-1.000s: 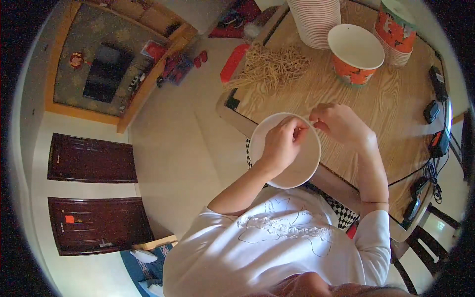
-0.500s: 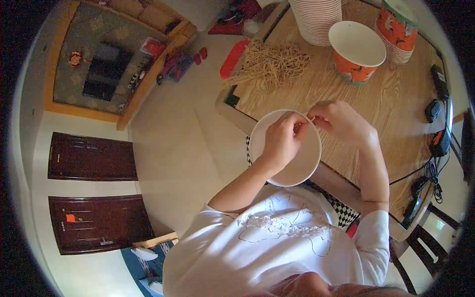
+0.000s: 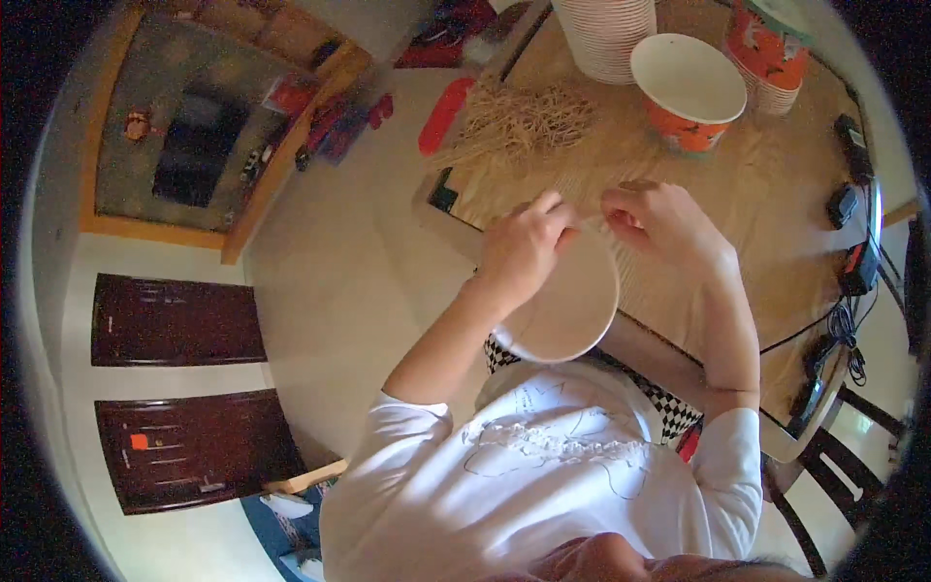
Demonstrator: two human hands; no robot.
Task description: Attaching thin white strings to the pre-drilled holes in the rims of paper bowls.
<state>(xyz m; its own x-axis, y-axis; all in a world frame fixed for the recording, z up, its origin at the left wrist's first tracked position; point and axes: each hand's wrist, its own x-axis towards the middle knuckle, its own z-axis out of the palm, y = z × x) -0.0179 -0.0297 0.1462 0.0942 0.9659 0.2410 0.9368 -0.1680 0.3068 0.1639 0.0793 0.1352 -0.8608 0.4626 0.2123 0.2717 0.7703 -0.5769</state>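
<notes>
A white paper tub (image 3: 582,301) rests mouth up in front of my body at the table's near edge. Over its far left rim, my left hand (image 3: 524,242) is closed with thumb and fingertips pinched. My right hand (image 3: 659,218) is pinched too, just beyond the rim on the right, above the tabletop. A thin pale strand, blurred, seems to stretch between the two sets of fingertips. Beyond my hands lies a loose heap of straw-coloured strands (image 3: 529,121). The tub's outside is mostly hidden.
On the wooden table (image 3: 718,194) stand an orange-patterned paper tub (image 3: 689,97), a tall stack of white tubs (image 3: 611,39) and another orange stack (image 3: 771,58). Black adapters and cables (image 3: 844,325) line the right edge. A dark chair (image 3: 839,475) stands at the lower right.
My left hand has moved left and slightly up, away from the right hand, widening the gap between the fingertips. My right hand has shifted a little up and left.
</notes>
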